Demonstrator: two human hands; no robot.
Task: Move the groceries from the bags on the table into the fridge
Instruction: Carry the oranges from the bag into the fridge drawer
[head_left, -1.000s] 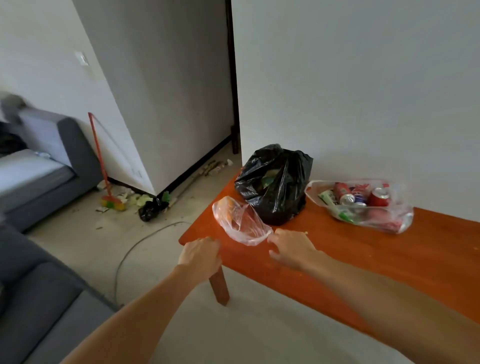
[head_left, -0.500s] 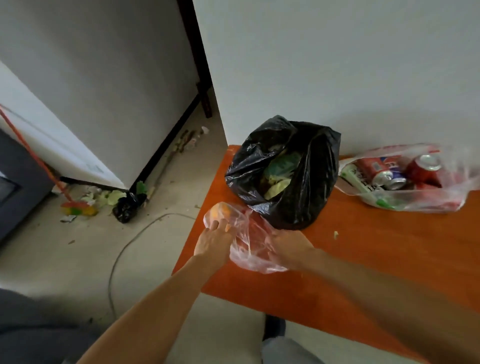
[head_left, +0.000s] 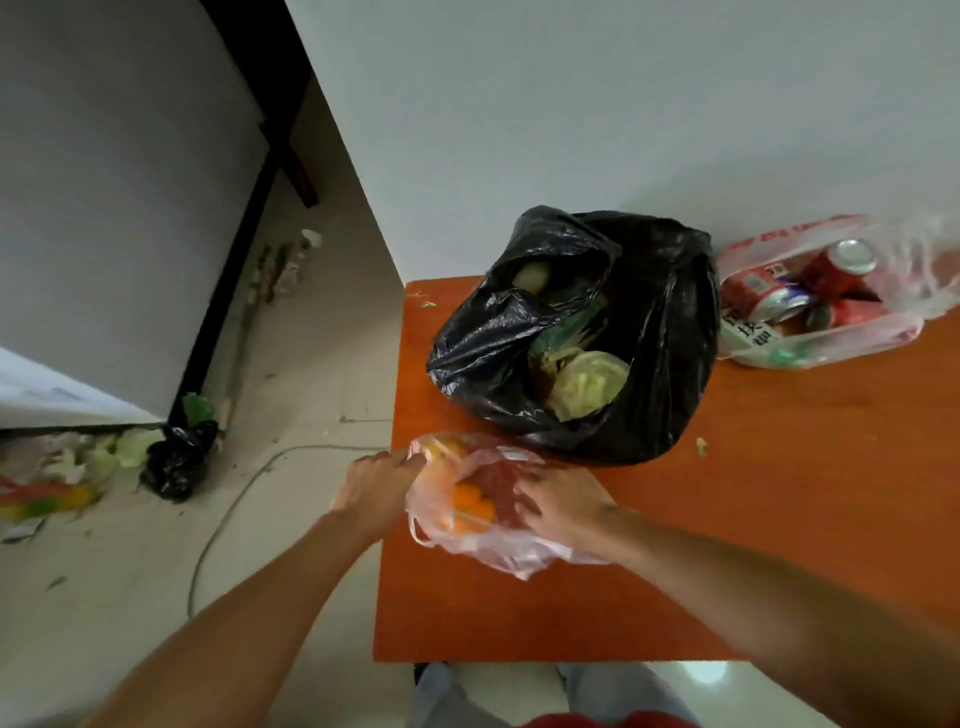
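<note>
A thin clear plastic bag (head_left: 498, 540) with orange fruit (head_left: 470, 501) and something red inside lies at the near left edge of the orange table (head_left: 779, 519). My left hand (head_left: 374, 488) pinches the bag's left rim. My right hand (head_left: 561, 504) grips the bag's right side, its fingers in the plastic. Behind it stands an open black bag (head_left: 576, 332) showing a cabbage (head_left: 587, 382) and other greens. A clear bag of drink cans (head_left: 821, 301) lies at the far right by the wall.
White walls rise behind the table and at the left. On the floor to the left lie a small black bag (head_left: 179, 457), vegetable scraps (head_left: 78, 462) and a grey cable (head_left: 234, 499). My legs show under the table's near edge.
I have stepped closer and now look down on the table. Both hands, at the table's edge a second ago, have taken hold of the clear fruit bag and spread its mouth.
</note>
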